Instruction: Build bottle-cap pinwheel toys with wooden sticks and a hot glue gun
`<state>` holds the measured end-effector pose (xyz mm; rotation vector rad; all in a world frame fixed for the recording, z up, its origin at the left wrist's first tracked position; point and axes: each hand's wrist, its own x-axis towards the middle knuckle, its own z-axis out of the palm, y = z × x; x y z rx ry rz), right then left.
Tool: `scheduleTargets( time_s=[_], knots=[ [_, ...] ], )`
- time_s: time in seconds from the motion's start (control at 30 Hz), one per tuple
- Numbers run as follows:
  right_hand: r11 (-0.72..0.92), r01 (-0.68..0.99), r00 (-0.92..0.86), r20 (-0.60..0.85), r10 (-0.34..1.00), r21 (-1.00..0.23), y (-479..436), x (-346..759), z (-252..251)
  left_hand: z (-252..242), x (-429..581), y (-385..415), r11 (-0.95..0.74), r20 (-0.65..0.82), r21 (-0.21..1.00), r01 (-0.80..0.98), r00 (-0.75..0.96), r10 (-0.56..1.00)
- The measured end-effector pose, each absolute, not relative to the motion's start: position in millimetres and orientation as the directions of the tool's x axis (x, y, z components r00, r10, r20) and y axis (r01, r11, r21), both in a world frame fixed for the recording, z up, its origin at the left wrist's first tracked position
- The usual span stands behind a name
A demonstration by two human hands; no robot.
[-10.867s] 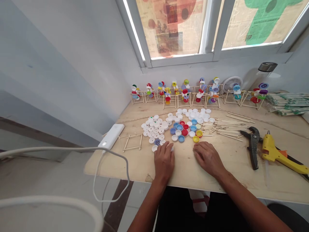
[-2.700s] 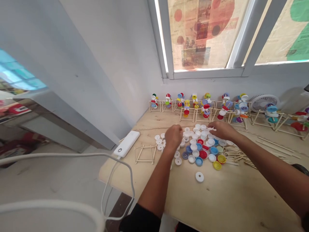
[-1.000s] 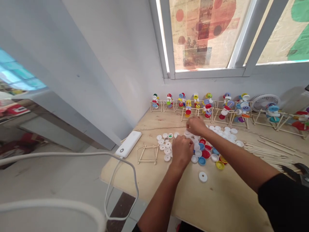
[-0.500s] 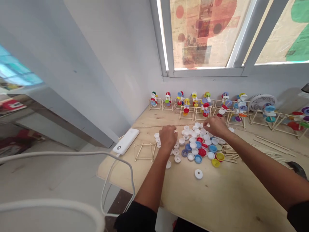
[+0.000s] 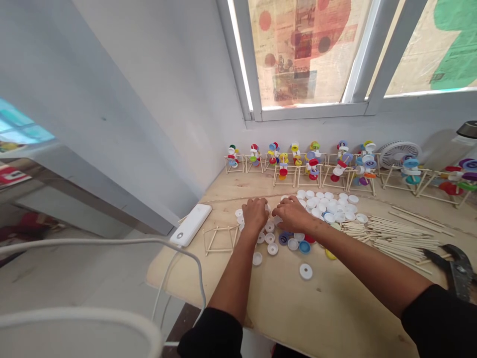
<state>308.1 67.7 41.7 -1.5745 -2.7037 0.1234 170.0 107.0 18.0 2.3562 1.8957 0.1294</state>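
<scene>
Work lightly among white caps (image 5: pixel 273 251) on table (image 5: pixel 354 288) with left hand (image 5: pixel 255 215) and right hand (image 5: pixel 293 214) close together, both half-curled at fingers, can't tell about anything held, lifting straight up to avoid bumping lone cap (image 5: pixel 306 275) in front.

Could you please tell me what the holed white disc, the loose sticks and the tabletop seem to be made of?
The holed white disc looks like smooth plastic, given its even colour and round edge. The loose sticks look like bare wood or bamboo: pale tan, unpainted. The tabletop seems wood or veneered board, with knots and a faint sheen.
</scene>
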Motion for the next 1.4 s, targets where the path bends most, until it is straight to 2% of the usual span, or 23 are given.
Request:
scheduleTargets(
  time_s=[0.27, 0.6, 1.0, 1.4],
  knots=[
    [0.494, 0.867, -0.495, -0.009, 0.869, -0.067, 70, 313, 43, 34, 151, 101, -0.144, 0.014, 0.151, 0.978, 0.143, 0.99],
    [0.424, 0.903, -0.423, 0.038, 0.906, -0.065, 76, 329, 44, 29, 151, 102, -0.178, -0.069, 0.105, 0.978, 0.186, 0.98],
    [0.427, 0.901, -0.426, 0.03, 0.904, -0.075, 68, 331, 52, 16, 179, 113, -0.25, -0.013, 0.09, 0.964, 0.252, 0.968],
    [0.308, 0.949, -0.302, 0.087, 0.949, -0.07, 77, 346, 49, 23, 202, 110, -0.318, 0.053, 0.163, 0.934, 0.313, 0.948]
  ],
)
